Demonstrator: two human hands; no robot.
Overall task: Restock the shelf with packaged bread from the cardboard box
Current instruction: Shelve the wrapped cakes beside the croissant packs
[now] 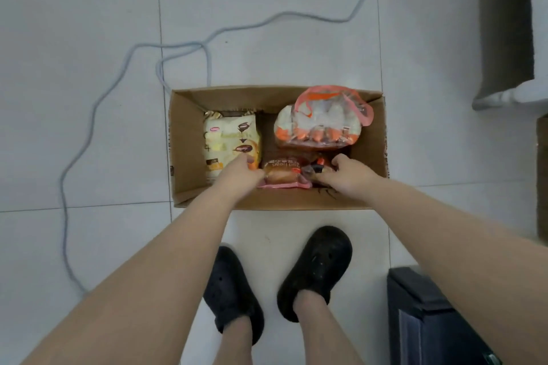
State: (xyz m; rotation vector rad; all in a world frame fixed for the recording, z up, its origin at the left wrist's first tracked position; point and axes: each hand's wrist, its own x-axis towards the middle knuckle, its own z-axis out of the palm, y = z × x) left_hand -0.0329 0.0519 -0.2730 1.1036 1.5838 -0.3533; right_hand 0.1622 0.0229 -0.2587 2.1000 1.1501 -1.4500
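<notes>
An open cardboard box [185,139] sits on the tiled floor straight below me. Inside lie a cream chocolate-bread pack [228,139] on the left, a large clear-and-orange bag of buns [320,121] at the back right, and a small pink red-bean bun pack [281,172] at the front. My left hand [240,176] grips the left end of that pink pack. My right hand [347,173] closes on a dark-wrapped pack [315,167] beside it, mostly hidden under the fingers.
A grey cable [89,127] loops over the floor left of and behind the box. My feet in black clogs [317,270] stand just in front of it. A dark blue unit [430,320] is at the lower right, a grey-brown upright [504,24] at the upper right.
</notes>
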